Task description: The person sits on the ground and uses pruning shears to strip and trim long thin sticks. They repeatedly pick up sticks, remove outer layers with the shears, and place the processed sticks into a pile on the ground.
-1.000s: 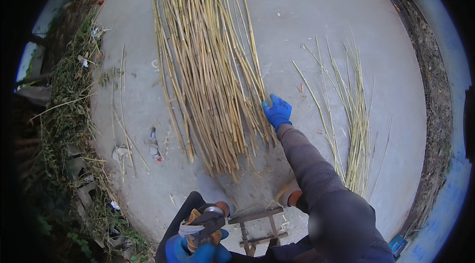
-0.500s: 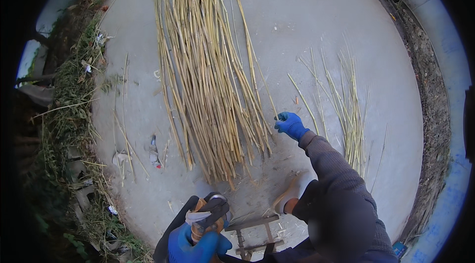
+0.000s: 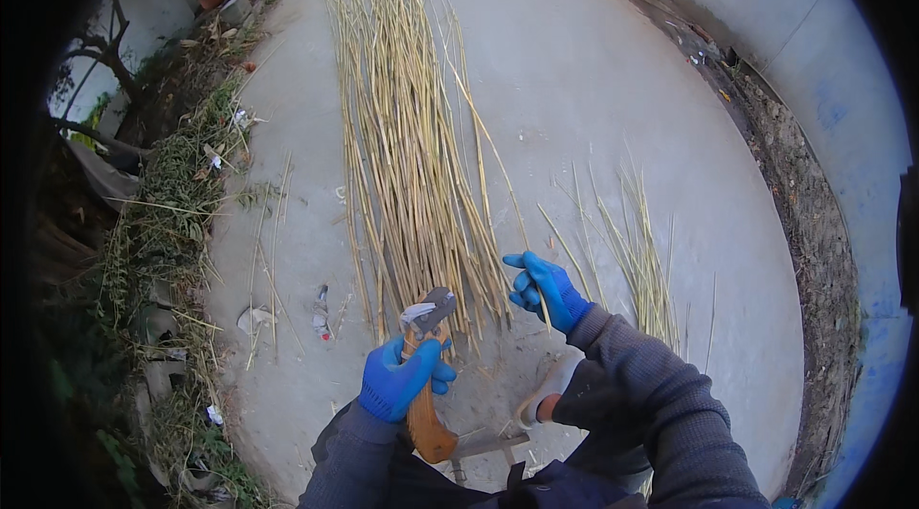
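In my left hand (image 3: pixel 398 377), gloved in blue, is a hand tool (image 3: pixel 429 428) with a curved wooden handle. Its short grey metal head points up and right, with white wrapping below it. My right hand (image 3: pixel 548 289), also in a blue glove, holds one thin cane stalk (image 3: pixel 500 164) near its lower end. That stalk runs up and away along the right side of a big pile of yellow-brown cane stalks (image 3: pixel 407 174) on the concrete. The pile's thick ends lie closest to me, just beyond the tool. Part of the stalk is hidden behind my right fingers.
To the right lies a smaller bunch of thin greenish stalks (image 3: pixel 637 265). A few loose stems and scraps of litter (image 3: pixel 321 313) are on the left. Weeds (image 3: pixel 177 193) line the left edge; a pale wall (image 3: pixel 804 40) borders the right. My shoe (image 3: pixel 548 392) is below the right hand.
My left hand has risen with the tool, which now shows clearly in front of the pile. My right hand has drawn closer, bringing the stalk's end nearer. The view has tilted up.
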`<state>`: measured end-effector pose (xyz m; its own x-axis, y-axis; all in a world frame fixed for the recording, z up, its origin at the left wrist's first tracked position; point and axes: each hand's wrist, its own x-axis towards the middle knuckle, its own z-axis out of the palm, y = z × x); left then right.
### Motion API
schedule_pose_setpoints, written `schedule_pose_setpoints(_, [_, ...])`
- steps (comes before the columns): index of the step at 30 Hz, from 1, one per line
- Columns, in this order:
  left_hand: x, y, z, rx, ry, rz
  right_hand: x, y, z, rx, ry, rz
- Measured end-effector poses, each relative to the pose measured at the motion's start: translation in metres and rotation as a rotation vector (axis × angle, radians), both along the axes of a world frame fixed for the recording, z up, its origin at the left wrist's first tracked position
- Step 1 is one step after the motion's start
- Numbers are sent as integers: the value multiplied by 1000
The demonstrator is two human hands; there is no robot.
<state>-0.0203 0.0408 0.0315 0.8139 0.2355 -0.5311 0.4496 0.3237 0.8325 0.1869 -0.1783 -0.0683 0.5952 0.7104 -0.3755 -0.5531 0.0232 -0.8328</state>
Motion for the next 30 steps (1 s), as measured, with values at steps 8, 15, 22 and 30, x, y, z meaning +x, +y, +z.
schedule_pose_setpoints(8, [-12, 12, -17, -39, -136, 99, -99, -59, 82, -59, -173, -281])
schedule_pose_setpoints(15, [-20, 10, -43, -16, -125, 77, -222, -122, 91, 3, -112, -355])
schedule_pose_setpoints(22, [-51, -13, -23, 46, -84, -53, -209, -133, 84, 81, 102, -54])
schedule_pose_setpoints(30, [-156, -74, 45, -46, 61, -481, -181, -93, 79, -28, -27, -37])
